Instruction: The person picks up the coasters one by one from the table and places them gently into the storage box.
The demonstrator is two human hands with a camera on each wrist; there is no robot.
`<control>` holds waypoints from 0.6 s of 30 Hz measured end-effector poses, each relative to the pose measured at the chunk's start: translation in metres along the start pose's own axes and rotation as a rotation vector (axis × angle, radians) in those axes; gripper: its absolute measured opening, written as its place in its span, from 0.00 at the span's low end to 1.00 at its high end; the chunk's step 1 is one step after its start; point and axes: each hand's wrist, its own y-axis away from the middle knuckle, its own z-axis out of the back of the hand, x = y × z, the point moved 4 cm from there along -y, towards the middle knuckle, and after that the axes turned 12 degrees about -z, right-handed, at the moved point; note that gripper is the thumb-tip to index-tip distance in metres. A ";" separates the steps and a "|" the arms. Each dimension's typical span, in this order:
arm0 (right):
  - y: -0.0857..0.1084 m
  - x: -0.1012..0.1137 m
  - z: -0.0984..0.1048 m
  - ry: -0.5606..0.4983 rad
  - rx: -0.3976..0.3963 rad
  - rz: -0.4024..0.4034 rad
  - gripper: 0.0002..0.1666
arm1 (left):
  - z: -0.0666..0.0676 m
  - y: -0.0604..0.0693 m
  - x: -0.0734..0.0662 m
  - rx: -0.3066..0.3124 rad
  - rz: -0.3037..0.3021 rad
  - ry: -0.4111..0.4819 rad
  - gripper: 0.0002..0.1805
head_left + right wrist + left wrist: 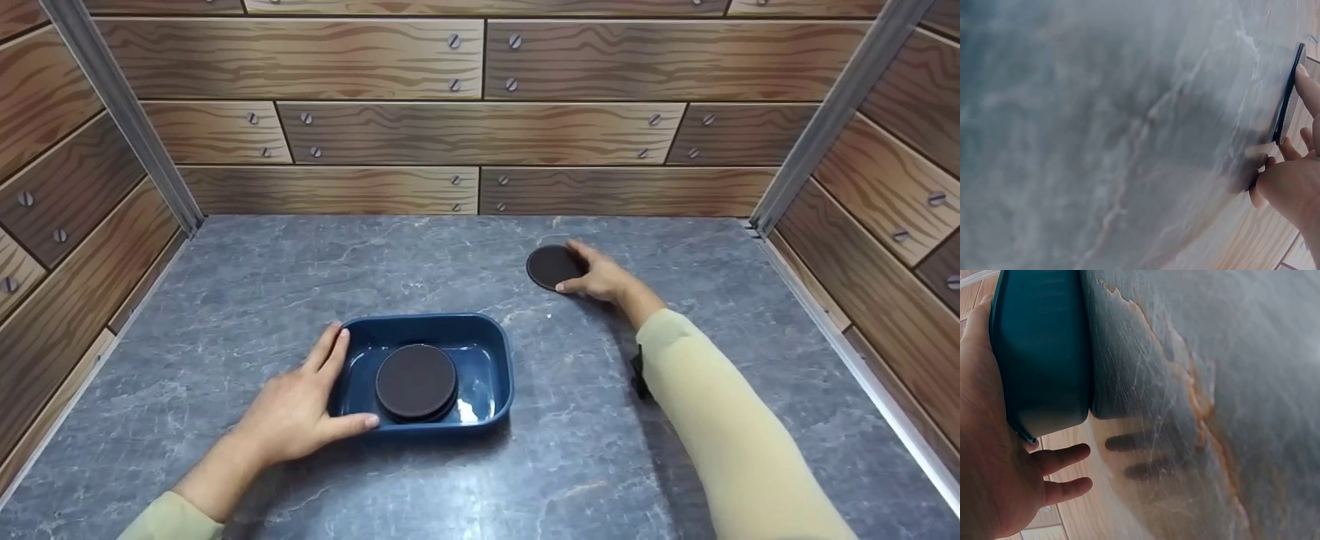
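Observation:
A blue rectangular dish (489,420) stands on the table, left of centre. Inside it lies a small stack of round, dark brown stitched coasters (416,381). My left hand (300,409) grips the dish's left end, thumb on the near rim and fingers at the left rim. In the left wrist view two fingers (1064,458) of that hand stick out past the dish's wall. Farther back and to the right, my right hand (600,276) holds another dark round coaster (553,267) by its right side, thumb and fingers at its edge. That coaster appears edge-on in the right wrist view.
The grey marbled table (300,277) is bounded by wood-patterned walls (480,135) at the back and both sides. Metal corner posts (124,112) rise at the left and right back corners.

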 end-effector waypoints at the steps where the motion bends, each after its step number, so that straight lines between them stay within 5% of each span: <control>1: 0.001 0.000 -0.001 0.002 -0.004 0.012 0.58 | 0.000 0.000 0.000 -0.001 0.000 -0.001 0.69; 18: 0.036 -0.003 -0.012 0.034 -0.061 0.045 0.59 | -0.001 -0.001 0.000 0.019 0.007 0.012 0.68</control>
